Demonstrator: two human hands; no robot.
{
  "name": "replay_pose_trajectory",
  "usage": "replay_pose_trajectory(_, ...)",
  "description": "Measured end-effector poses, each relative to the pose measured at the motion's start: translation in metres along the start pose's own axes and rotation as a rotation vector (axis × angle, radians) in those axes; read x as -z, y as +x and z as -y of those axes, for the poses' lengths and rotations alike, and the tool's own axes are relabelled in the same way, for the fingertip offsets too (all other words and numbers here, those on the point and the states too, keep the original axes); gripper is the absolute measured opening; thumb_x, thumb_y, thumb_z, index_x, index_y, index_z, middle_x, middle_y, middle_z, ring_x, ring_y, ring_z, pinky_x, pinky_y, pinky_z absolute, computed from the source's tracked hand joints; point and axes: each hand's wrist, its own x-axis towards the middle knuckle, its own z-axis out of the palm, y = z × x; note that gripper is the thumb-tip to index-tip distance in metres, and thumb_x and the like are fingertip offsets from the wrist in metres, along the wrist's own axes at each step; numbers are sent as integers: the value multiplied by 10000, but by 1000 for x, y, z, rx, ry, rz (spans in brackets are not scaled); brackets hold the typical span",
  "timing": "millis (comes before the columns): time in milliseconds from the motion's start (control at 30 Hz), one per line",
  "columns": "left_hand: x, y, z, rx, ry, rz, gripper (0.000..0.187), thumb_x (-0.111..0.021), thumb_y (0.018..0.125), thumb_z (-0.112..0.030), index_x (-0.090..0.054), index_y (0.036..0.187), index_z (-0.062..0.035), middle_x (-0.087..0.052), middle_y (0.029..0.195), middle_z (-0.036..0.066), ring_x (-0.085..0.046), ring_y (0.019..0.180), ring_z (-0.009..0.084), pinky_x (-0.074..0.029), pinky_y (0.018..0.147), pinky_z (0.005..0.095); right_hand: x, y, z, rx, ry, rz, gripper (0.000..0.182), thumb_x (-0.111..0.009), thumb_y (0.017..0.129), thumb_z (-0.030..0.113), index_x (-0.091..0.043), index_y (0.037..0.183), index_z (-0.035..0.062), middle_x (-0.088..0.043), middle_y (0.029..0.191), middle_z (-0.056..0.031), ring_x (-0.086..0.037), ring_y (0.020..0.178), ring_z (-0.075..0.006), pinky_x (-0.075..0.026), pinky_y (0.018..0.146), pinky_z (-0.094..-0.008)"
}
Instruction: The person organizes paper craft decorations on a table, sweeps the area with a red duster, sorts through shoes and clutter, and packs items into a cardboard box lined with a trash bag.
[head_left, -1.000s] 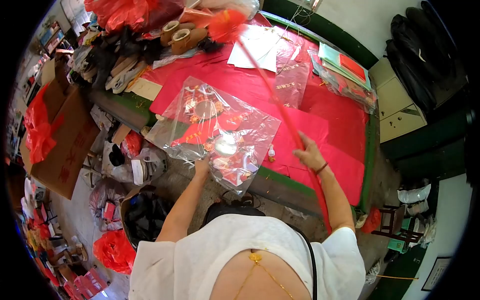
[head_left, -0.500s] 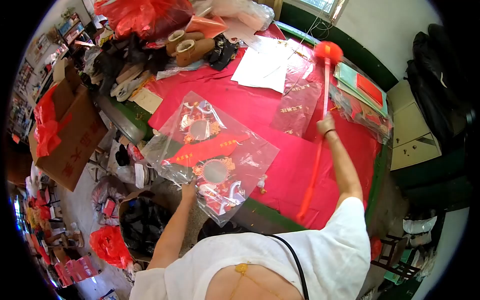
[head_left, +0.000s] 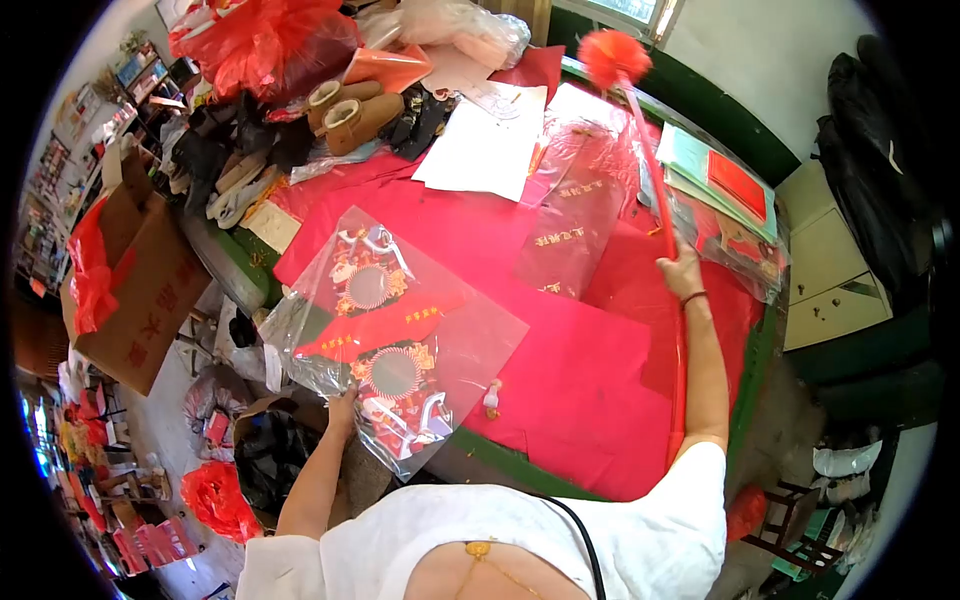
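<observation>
My left hand (head_left: 342, 410) is closed on the lower edge of a large clear plastic bag (head_left: 478, 335). Red and gold festive designs with two round openings show on it, held over the near left side of the table. A long red pole duster (head_left: 668, 215) is in my right hand (head_left: 683, 272), whose fingers wrap round the pole. The duster's fluffy red head points up toward the window, while the pole's lower end runs beside my forearm. A small pale figurine-like item (head_left: 492, 398) lies on the red cloth between my hands.
Red cloth (head_left: 590, 350) covers a green-edged table. On it lie white sheets (head_left: 485, 145), brown fur-lined boots (head_left: 355, 118), other shoes and a stack of folders (head_left: 715, 185). A cardboard box (head_left: 140, 290) stands left, a black-lined box (head_left: 275, 455) below, a cabinet (head_left: 830, 265) right.
The duster's head has swung left and up, and its pole now leans the other way. My left hand and the clear bag have shifted slightly left and lower in the view.
</observation>
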Motion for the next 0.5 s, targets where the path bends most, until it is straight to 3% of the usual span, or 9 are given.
replay_pose_trajectory(33,-2,0,1,-41,-39,-24,232,-532,806,-124,-511,958,49,-557,849,83,-525,710,147,-434,631,284,5,17,-26,21,-104,9,565,-531,613,46,-422,1163,-29,-543,1014,-240,-542,939,-320,-426,812,-345)
replay_pose_trajectory(100,-1,-1,-2,-2,-32,-14,215,-532,806,-125,-516,941,40,-558,826,77,-520,675,140,-429,602,277,8,42,-38,-421,4,-10,493,-546,610,91,-481,1089,-9,-587,871,-216,-577,828,-341,-455,714,-388)
replay_pose_trajectory(200,-1,-5,-10,30,-47,19,175,-531,805,-124,-525,904,21,-560,772,59,-503,593,124,-411,531,258,-24,96,-114,-397,-273,-190,353,-585,671,238,-529,898,-26,-585,814,-226,-576,789,-356,-445,670,-411)
replay_pose_trajectory(267,3,1,-3,56,3,26,262,-558,785,-137,-511,985,26,-555,878,63,-522,739,150,-433,658,285,-49,127,-118,-485,-187,-170,379,-578,681,287,-532,889,-26,-583,817,-225,-574,789,-359,-446,675,-410)
replay_pose_trajectory(300,-1,2,1,-25,-62,-1,187,-540,798,-123,-524,906,28,-560,798,64,-504,597,126,-414,538,259,-54,134,-109,-582,-112,-151,411,-572,690,335,-536,880,-27,-581,819,-225,-571,789,-361,-446,680,-410)
replay_pose_trajectory(333,-2,5,1,-26,-62,-2,187,-540,798,-123,-524,906,28,-560,798,64,-504,597,126,-414,538,259,-73,133,-99,-476,-150,-243,395,-568,670,322,-538,857,-25,-577,853,-231,-571,795,-360,-447,691,-415)
replay_pose_trajectory(367,-2,2,-2,-20,-52,-24,191,-546,794,-125,-524,910,25,-559,801,63,-506,606,128,-417,548,262,-83,129,-77,-456,-249,-116,380,-601,632,269,-517,865,-19,-570,845,-234,-571,797,-362,-452,681,-402)
replay_pose_trajectory(400,-4,-2,-5,-10,-41,-42,196,-551,791,-127,-523,914,23,-558,804,61,-508,614,130,-419,558,265,-93,120,-39,-413,-337,-139,313,-588,633,168,-490,879,0,-563,763,-178,-571,694,-308,-455,581,-372)
replay_pose_trajectory(500,-2,-4,-9,28,13,-27,261,-559,787,-134,-506,987,24,-549,889,75,-518,788,161,-419,712,288,-133,106,6,-396,55,23,428,-547,615,119,-539,1014,-33,-569,682,-75,-527,529,-158,-442,477,-324)
